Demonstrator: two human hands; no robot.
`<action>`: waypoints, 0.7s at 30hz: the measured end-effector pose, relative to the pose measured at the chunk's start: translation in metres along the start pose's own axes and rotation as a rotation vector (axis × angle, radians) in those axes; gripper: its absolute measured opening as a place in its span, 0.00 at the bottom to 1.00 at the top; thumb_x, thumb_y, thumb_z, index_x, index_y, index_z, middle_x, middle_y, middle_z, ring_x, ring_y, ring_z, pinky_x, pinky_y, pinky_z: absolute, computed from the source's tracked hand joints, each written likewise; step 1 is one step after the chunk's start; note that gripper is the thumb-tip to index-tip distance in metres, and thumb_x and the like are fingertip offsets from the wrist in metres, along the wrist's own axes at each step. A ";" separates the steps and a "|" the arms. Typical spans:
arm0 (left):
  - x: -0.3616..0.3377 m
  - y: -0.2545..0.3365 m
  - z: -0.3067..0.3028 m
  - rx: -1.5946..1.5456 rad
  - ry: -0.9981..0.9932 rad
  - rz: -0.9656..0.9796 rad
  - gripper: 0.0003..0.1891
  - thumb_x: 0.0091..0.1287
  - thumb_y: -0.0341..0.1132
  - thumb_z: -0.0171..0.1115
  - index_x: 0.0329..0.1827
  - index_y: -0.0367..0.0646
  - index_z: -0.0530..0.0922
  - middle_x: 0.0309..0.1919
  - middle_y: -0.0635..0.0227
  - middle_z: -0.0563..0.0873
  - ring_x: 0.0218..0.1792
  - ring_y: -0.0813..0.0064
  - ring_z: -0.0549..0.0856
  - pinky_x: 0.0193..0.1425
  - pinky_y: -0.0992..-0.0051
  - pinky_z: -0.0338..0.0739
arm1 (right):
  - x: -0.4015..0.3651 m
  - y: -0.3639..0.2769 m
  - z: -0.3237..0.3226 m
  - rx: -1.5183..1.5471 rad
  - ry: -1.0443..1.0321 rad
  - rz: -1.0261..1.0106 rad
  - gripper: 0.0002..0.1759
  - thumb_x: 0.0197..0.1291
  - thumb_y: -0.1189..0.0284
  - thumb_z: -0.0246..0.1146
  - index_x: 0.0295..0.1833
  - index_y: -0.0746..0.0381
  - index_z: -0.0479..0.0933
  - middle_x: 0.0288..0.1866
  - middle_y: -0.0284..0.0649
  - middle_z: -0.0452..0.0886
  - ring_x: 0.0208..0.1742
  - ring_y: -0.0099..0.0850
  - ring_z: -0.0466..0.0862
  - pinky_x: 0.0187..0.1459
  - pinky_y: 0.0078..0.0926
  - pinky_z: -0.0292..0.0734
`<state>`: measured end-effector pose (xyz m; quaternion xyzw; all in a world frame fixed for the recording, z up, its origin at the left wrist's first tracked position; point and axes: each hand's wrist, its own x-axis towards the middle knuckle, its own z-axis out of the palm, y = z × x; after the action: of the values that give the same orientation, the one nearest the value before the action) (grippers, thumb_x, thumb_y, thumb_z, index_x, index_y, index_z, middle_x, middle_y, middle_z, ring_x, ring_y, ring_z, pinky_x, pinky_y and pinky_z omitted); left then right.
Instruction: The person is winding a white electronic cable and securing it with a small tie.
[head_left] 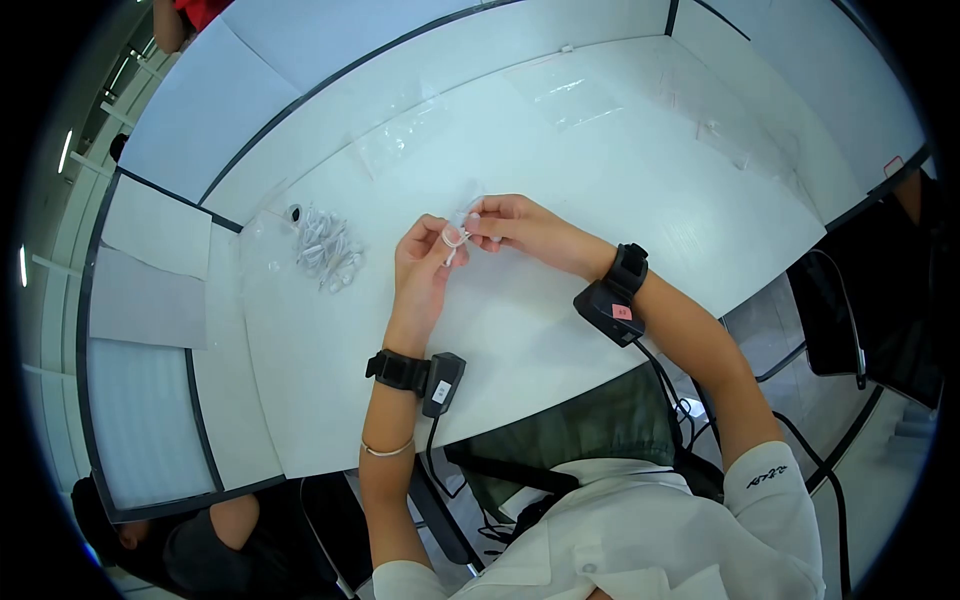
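Note:
A thin white cable [455, 240] lies in loops at the fingertips of both hands, above the middle of the table. My left hand [423, 262] is closed on it, with a short end hanging below the fingers. My right hand [515, 228] pinches at the cable's right side, its thumb and fingers close to the left fingertips. A small clear plastic bag [467, 202] shows just beyond the fingertips; which fingers grip it is hard to make out. Left of my left hand lies a pile of bundled white cables [328, 248], some apparently in clear plastic.
Flat clear plastic bags lie on the white table [540, 330], one at the back left [398, 135], another at the back [572, 98]. Low partitions [400, 75] border the table. Black wrist devices [612, 300] trail cords towards my lap. Another person [225, 545] sits at the lower left.

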<state>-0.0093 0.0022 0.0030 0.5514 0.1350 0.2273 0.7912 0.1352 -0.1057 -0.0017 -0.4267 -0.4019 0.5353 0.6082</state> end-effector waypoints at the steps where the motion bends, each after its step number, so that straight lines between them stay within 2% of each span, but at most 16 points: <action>1: 0.000 -0.001 -0.003 0.006 -0.059 -0.014 0.09 0.64 0.36 0.64 0.34 0.40 0.76 0.32 0.70 0.80 0.28 0.84 0.73 0.37 0.80 0.69 | -0.001 0.000 0.000 -0.009 0.000 -0.007 0.12 0.63 0.66 0.57 0.47 0.62 0.74 0.37 0.31 0.77 0.37 0.17 0.70 0.41 0.14 0.65; 4: 0.001 0.001 -0.007 0.089 -0.158 -0.106 0.10 0.60 0.34 0.67 0.31 0.41 0.74 0.31 0.69 0.80 0.27 0.83 0.73 0.34 0.80 0.69 | -0.003 0.000 -0.001 -0.047 0.009 -0.019 0.14 0.59 0.69 0.59 0.49 0.63 0.73 0.38 0.29 0.77 0.37 0.15 0.70 0.40 0.12 0.64; 6: 0.002 0.004 -0.011 0.131 -0.187 -0.144 0.07 0.56 0.26 0.67 0.33 0.38 0.76 0.31 0.66 0.81 0.25 0.81 0.74 0.33 0.81 0.70 | -0.003 -0.001 -0.004 -0.124 -0.009 0.005 0.13 0.58 0.71 0.59 0.48 0.63 0.74 0.38 0.28 0.77 0.38 0.15 0.72 0.40 0.13 0.64; 8: 0.004 0.005 -0.020 0.300 -0.228 -0.189 0.08 0.56 0.28 0.68 0.33 0.39 0.76 0.31 0.67 0.81 0.25 0.82 0.75 0.34 0.81 0.70 | -0.001 0.007 -0.009 -0.208 -0.042 -0.011 0.11 0.61 0.70 0.59 0.48 0.62 0.74 0.39 0.29 0.79 0.41 0.16 0.75 0.43 0.14 0.66; 10: 0.003 0.008 -0.019 0.357 -0.231 -0.229 0.08 0.56 0.29 0.68 0.33 0.39 0.76 0.31 0.68 0.81 0.25 0.82 0.75 0.34 0.81 0.71 | 0.002 0.009 -0.011 -0.282 -0.079 0.012 0.11 0.63 0.68 0.59 0.47 0.61 0.74 0.39 0.30 0.80 0.43 0.17 0.76 0.44 0.16 0.68; 13: 0.003 0.008 -0.018 0.369 -0.224 -0.268 0.08 0.56 0.30 0.68 0.33 0.39 0.77 0.31 0.70 0.81 0.25 0.83 0.76 0.35 0.82 0.71 | 0.000 0.003 -0.011 -0.361 -0.086 -0.075 0.12 0.64 0.64 0.61 0.46 0.62 0.75 0.40 0.32 0.80 0.44 0.20 0.77 0.47 0.19 0.69; 16: 0.001 0.012 -0.009 0.372 -0.194 -0.308 0.09 0.57 0.31 0.68 0.36 0.37 0.79 0.31 0.71 0.81 0.25 0.83 0.76 0.35 0.82 0.71 | 0.002 0.003 -0.013 -0.260 -0.064 -0.011 0.09 0.57 0.74 0.63 0.43 0.63 0.77 0.42 0.35 0.81 0.48 0.24 0.78 0.49 0.22 0.72; 21: 0.000 0.011 -0.012 0.415 -0.184 -0.370 0.12 0.57 0.33 0.69 0.41 0.36 0.81 0.30 0.72 0.80 0.25 0.83 0.76 0.35 0.83 0.71 | 0.000 -0.003 -0.013 -0.362 -0.113 -0.054 0.11 0.61 0.67 0.63 0.44 0.62 0.78 0.42 0.35 0.81 0.49 0.25 0.78 0.52 0.24 0.71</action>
<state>-0.0174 0.0157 0.0092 0.6858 0.2045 -0.0044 0.6985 0.1483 -0.1074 -0.0028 -0.4876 -0.5363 0.4609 0.5120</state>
